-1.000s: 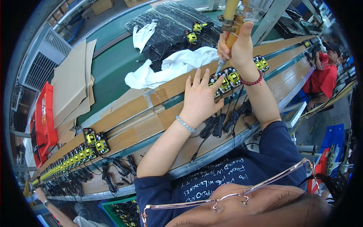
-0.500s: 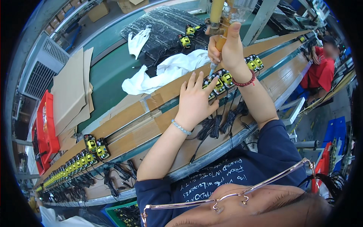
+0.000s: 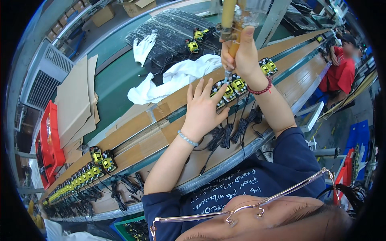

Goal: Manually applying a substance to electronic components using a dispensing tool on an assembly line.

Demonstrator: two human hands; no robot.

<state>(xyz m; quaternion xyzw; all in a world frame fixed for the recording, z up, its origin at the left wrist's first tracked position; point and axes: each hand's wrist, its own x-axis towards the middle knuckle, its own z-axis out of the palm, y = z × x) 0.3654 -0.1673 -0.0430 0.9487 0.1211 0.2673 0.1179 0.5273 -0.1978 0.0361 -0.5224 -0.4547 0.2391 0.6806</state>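
My right hand (image 3: 246, 52) is closed around an amber glue dispenser (image 3: 234, 47) with its thumb pointing up. The thin nozzle (image 3: 227, 76) points down at a row of small circuit boards with yellow transformers (image 3: 229, 93). My left hand (image 3: 201, 106) lies over the left end of this row, fingers spread, with forefinger and thumb on either side of the end board. That board is partly hidden by the hand. Bundled black cables (image 3: 226, 138) hang from the boards toward me. Two more boards (image 3: 268, 67) sit just right of my right wrist.
A long row of similar boards (image 3: 76, 176) runs down the rail at left. Behind the rail lie a white cloth (image 3: 181, 76), a white glove (image 3: 144, 49) and a black slab (image 3: 169, 30). Cardboard sheets (image 3: 74, 96) and a red bin (image 3: 52, 140) stand left. A person in red (image 3: 339, 70) is at far right.
My left hand and the boards beside it have slid slightly left along the rail. The dispenser stays in my right hand, its nozzle now over a spot farther right along the row.
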